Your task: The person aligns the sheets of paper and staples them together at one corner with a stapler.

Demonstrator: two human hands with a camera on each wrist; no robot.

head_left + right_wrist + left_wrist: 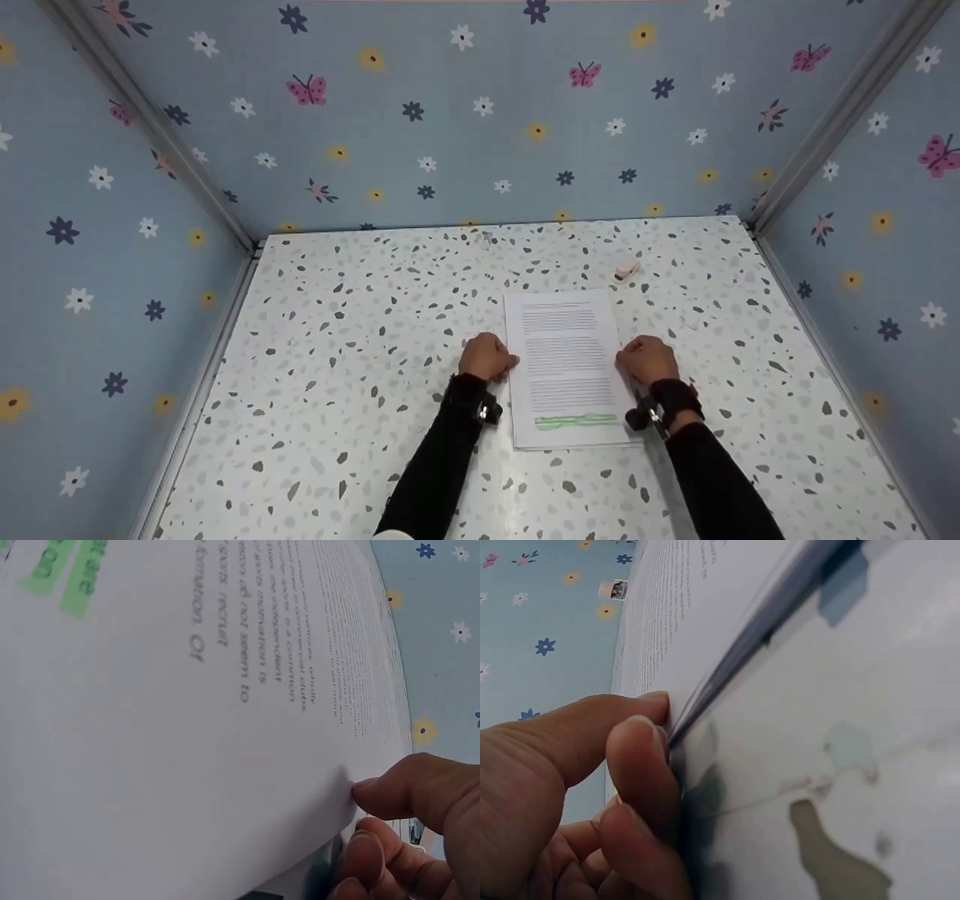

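Note:
A stack of printed paper sheets (568,435) lies on the speckled table, with green highlighter strokes across the last lines of the top page. My left hand (486,356) pinches the stack's left edge. In the left wrist view its thumb (641,706) rests on the top page and the curled fingers meet the side. At the right edge, my right hand (651,360) grips the paper. The right wrist view has the thumb (382,791) on top, fingers beneath, and the edge bent slightly up off the table.
Beyond the stack's upper right corner sits a small pale pink object (627,269) with a dark end, perhaps a mini stapler. Blue flower-patterned panels (450,135) wall in the white table (337,360) at the back and both sides.

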